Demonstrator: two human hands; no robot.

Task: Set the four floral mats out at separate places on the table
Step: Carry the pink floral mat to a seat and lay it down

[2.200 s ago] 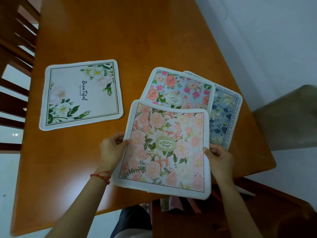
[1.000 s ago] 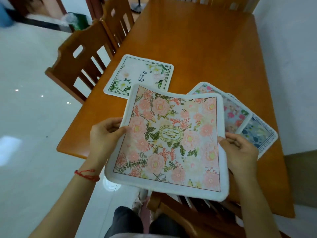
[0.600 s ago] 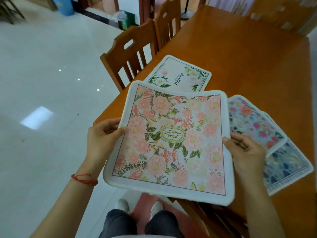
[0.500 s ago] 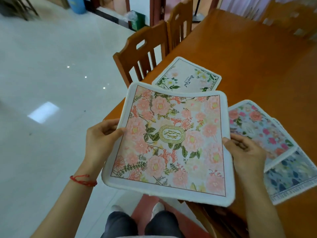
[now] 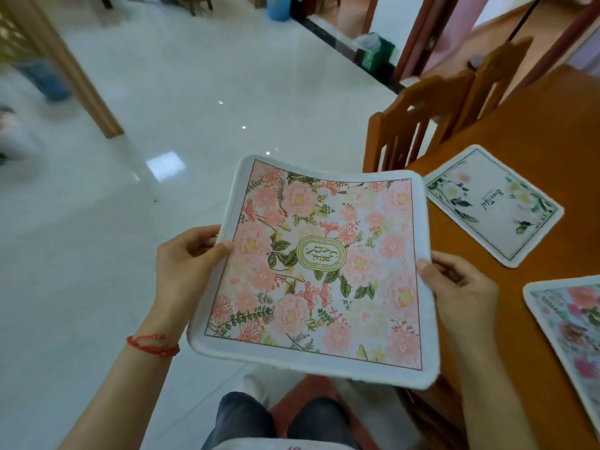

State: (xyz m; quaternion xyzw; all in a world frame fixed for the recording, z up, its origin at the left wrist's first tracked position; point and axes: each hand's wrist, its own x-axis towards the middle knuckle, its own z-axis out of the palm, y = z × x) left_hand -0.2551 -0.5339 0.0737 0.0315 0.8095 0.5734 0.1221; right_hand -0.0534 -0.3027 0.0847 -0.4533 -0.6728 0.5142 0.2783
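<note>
I hold a peach-and-pink floral mat (image 5: 321,271) with a "GARDEN" oval in the air, off the table's left side and above the floor. My left hand (image 5: 185,264) grips its left edge, thumb on top. My right hand (image 5: 457,287) grips its right edge. A white mat with green leaves and script lettering (image 5: 493,203) lies flat on the orange wooden table (image 5: 535,125). A pale blue mat with pink flowers (image 5: 571,323) lies at the right edge of view, partly cut off. The fourth mat is out of view.
A wooden chair (image 5: 418,118) stands at the table's left side, just beyond the held mat. Glossy white floor (image 5: 162,157) spreads to the left. A wooden post (image 5: 65,66) rises at far left. Doorways and a green bin (image 5: 376,53) are behind. My legs show below.
The view has swung left, away from the table. The held mat now hangs over the floor beside the chair. Both hands keep the same grip. The blue-bordered mat has left the view.
</note>
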